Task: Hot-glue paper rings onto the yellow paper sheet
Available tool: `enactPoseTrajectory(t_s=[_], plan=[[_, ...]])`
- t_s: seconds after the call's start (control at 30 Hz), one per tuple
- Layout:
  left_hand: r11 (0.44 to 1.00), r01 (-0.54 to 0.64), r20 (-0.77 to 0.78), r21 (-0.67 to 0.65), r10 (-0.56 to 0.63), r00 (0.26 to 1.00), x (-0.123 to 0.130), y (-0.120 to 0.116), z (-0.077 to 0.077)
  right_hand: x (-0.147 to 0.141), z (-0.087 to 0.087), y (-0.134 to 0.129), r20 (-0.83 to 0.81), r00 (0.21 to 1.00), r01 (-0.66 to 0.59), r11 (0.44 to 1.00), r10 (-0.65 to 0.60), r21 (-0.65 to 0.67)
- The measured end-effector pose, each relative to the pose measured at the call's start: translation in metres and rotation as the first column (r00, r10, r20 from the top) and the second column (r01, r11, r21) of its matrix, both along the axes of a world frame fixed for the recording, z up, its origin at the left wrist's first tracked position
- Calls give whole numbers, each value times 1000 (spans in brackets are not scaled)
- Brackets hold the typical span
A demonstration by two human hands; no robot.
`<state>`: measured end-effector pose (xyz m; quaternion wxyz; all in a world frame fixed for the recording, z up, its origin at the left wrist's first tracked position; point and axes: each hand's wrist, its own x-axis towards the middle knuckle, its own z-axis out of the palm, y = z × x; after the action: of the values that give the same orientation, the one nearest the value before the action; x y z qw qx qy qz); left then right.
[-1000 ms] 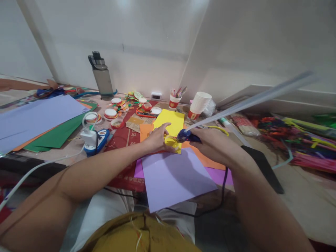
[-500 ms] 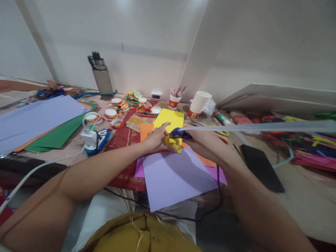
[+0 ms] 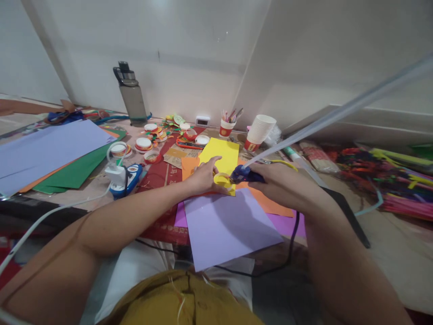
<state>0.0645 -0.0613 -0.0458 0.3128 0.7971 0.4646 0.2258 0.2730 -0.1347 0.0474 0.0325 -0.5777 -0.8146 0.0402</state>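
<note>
My left hand (image 3: 204,176) pinches a small round yellow piece (image 3: 222,180) above a yellow sheet (image 3: 223,151). To its right, my right hand (image 3: 275,180) is wrapped round a dark blue glue gun (image 3: 248,174), whose tip points left at the round piece. A long translucent glue stick (image 3: 314,124) rises from the gun's back towards the upper right. Beneath the hands lie orange paper (image 3: 270,201) and a lilac sheet (image 3: 230,230). The contact between the gun's tip and the round piece is too small to make out.
A power strip (image 3: 126,183), bottle (image 3: 133,99) and coloured paper (image 3: 50,149) lie left. Small round cup pieces (image 3: 144,144), a cup of pens (image 3: 227,127) and stacked paper cups (image 3: 260,131) stand behind. A black phone (image 3: 348,216) and pipe cleaners (image 3: 399,180) are right.
My right hand and the glue gun have moved right, away from my left hand. The glue stick now slants steeply upward, and the yellow round piece shows more fully.
</note>
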Motion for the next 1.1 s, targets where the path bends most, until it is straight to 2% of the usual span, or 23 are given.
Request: enactPoseTrajectory(t_s=[0.2, 0.37, 0.5, 0.67, 0.8, 0.9, 1.0, 1.1], plan=[[996, 59, -23, 59, -58, 998, -1, 3, -3, 7, -4, 7, -84, 996, 37, 999, -34, 30], [995, -12, -77, 102, 20, 997, 1, -1, -1, 5, 0, 5, -89, 994, 65, 996, -59, 66], [992, -3, -73, 124, 12, 997, -3, 0, 4, 5, -2, 7, -137, 990, 34, 996, -22, 86], [992, 67, 23, 103, -69, 997, -13, 9, 2, 0, -13, 13, -146, 989, 12, 996, 1, 87], [994, 67, -8, 85, -66, 998, -14, 9, -1, -11, -16, 14, -139, 990, 8, 999, 0, 53], [994, 68, -26, 80, -66, 997, -11, 7, -1, -15, -18, 14, -128, 991, 49, 998, -43, 42], [996, 73, -15, 49, -73, 997, -12, 10, 1, -9, -19, 17, -150, 986, 79, 996, -71, 46], [987, 161, -14, -12, -161, 987, -21, 17, 9, 3, -18, 20, -244, 969, 52, 996, -34, 69]])
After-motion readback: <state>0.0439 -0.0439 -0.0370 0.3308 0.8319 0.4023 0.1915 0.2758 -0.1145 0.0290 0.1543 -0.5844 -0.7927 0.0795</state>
